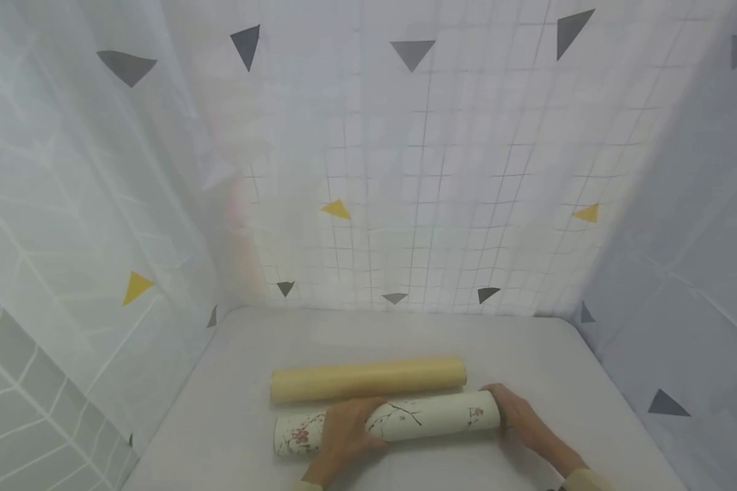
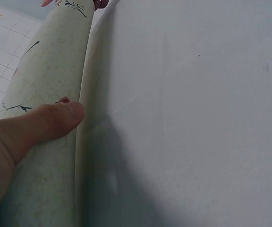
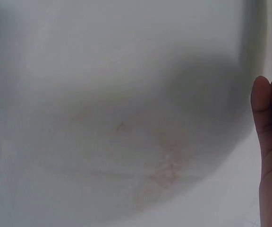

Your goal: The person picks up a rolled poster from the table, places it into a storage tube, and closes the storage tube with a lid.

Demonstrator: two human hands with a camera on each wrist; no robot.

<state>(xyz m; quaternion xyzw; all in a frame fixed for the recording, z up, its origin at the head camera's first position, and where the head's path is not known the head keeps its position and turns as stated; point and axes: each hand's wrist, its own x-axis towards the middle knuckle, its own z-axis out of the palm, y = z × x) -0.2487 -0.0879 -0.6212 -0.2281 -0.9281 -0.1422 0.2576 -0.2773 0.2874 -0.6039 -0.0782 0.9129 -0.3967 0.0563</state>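
Observation:
A white wallpaper roll (image 1: 432, 417) printed with dark branches and red blossoms lies crosswise on the white table. Over its left half my left hand (image 1: 346, 433) grips it, fingers across the top and thumb on the near side. The left wrist view shows that thumb (image 2: 63, 118) pressed along the pale roll (image 2: 55, 71). At the roll's right end rests my right hand (image 1: 525, 426), its fingers laid against the end. In the right wrist view, the fingers (image 3: 263, 111) look straight, at the picture's edge. Just behind lies a plain yellow roll (image 1: 368, 379), roughly parallel, touched by neither hand.
The white tabletop (image 1: 516, 341) has rounded back corners. Behind it hangs a pale sheet (image 1: 467, 170) with grid lines and grey and yellow triangles. Similar sheets (image 1: 67, 204) enclose the left and right sides.

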